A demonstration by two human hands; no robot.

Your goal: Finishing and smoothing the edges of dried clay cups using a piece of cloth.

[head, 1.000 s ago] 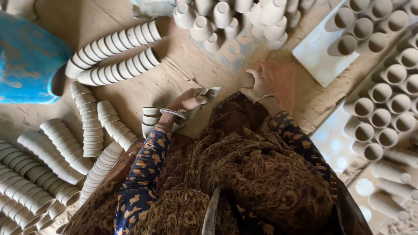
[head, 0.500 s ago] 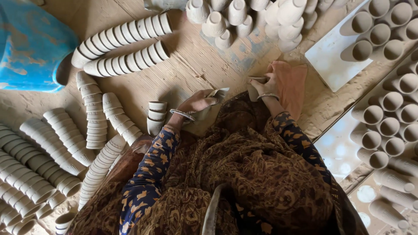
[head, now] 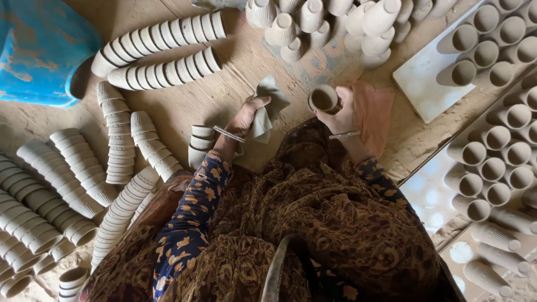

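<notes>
Small round unfired clay cup gripped in the right hand, mouth up.

Right fingers clamp on its wall, tilting the opening into view; the left hand pinches a crumpled grey cloth just left of it, fingers closed on the fabric, seemingly for wiping. Near left, a short stack of clay cups stands; nested rows of cups lie farther left on the dusty floor.

I see pale grey-beige clay cups in stacked rows on the tan, dusty floor. A bright blue tub fills its upper left corner. My sleeve is navy with orange flowers; the shawl is brown, patterned gold. The cloth is grey-green.
</notes>
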